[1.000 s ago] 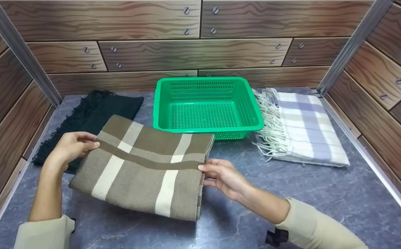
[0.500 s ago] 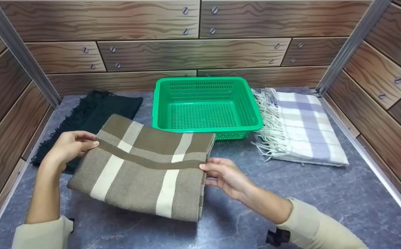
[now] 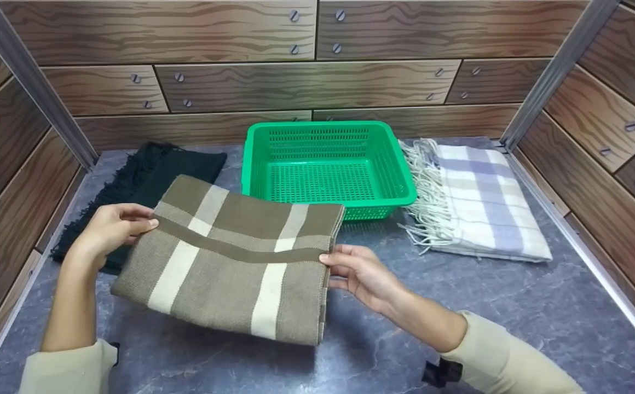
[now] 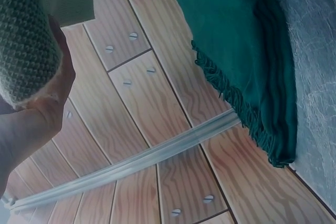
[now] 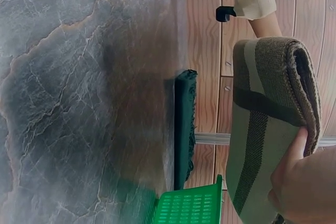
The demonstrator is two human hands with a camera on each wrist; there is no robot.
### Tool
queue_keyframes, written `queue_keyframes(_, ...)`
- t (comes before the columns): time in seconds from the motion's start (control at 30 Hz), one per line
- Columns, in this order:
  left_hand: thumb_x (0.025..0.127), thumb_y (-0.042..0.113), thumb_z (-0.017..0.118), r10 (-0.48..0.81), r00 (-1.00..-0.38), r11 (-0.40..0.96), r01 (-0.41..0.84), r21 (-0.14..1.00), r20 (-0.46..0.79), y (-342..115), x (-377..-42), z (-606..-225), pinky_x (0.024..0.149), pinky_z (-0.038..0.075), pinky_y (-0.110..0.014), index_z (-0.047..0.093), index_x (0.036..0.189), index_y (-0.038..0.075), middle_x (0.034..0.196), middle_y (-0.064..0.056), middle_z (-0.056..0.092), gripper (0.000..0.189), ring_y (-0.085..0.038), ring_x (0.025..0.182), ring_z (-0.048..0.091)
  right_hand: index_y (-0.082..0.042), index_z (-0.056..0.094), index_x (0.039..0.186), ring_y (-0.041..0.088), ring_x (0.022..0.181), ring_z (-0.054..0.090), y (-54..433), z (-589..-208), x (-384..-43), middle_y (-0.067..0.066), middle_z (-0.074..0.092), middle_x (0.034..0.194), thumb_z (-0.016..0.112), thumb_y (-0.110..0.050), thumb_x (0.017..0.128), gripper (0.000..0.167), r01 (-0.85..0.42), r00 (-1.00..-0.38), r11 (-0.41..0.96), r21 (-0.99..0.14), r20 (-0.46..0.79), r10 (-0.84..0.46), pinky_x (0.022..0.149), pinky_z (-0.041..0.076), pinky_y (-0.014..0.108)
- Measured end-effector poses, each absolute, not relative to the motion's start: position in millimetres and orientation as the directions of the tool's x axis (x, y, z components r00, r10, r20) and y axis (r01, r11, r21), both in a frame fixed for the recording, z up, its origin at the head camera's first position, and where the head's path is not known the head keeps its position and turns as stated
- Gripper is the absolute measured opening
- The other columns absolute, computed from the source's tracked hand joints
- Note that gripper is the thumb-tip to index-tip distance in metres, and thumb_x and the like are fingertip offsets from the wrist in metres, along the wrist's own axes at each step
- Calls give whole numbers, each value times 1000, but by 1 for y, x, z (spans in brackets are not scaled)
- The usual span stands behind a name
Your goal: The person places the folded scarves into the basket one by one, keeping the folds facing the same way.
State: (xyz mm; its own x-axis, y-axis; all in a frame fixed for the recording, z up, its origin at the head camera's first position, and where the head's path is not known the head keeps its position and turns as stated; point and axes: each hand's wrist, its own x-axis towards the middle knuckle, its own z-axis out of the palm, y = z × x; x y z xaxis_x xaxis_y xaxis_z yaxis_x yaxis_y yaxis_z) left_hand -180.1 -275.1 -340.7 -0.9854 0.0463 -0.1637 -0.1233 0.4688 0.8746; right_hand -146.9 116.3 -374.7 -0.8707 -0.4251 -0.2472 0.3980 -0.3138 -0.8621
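A folded brown scarf (image 3: 230, 262) with cream and dark stripes hangs above the table, held at both sides. My left hand (image 3: 112, 230) pinches its left edge, thumb on top and fingers behind. At the opposite edge my right hand (image 3: 364, 276) grips the layered fold between thumb and fingers. In the right wrist view the thumb presses the scarf (image 5: 262, 93) near its open folded layers, well above the tabletop. The left wrist view shows only part of the left hand (image 4: 58, 93) beside the knitted cloth. The scarf's far edge overlaps the near rim of the green basket (image 3: 399, 200).
A dark green fringed scarf (image 3: 180, 169) lies folded at the left, partly hidden behind the brown one. Right of the basket lies a white and lavender plaid scarf (image 3: 492, 202) with fringe toward the basket. Wood-patterned walls (image 3: 306, 85) enclose the grey marbled table (image 3: 405, 339).
The brown scarf has risen slightly and shifted a little to the right, with both hands keeping their hold. The basket and the other two scarves stay where they were.
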Motion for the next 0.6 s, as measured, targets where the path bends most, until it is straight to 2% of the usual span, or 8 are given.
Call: queue_keyframes(0.6, 91, 14, 58, 68, -982, 396, -137, 908, -178, -268, -189, -346, 69, 50, -22, 44, 122, -16, 89, 3, 59, 45, -5, 76, 58, 6, 56, 102, 18, 77, 63, 127, -375, -164, 9, 65, 86, 52, 3, 86, 17, 355, -898, -322, -878, -225, -378, 73, 51, 31)
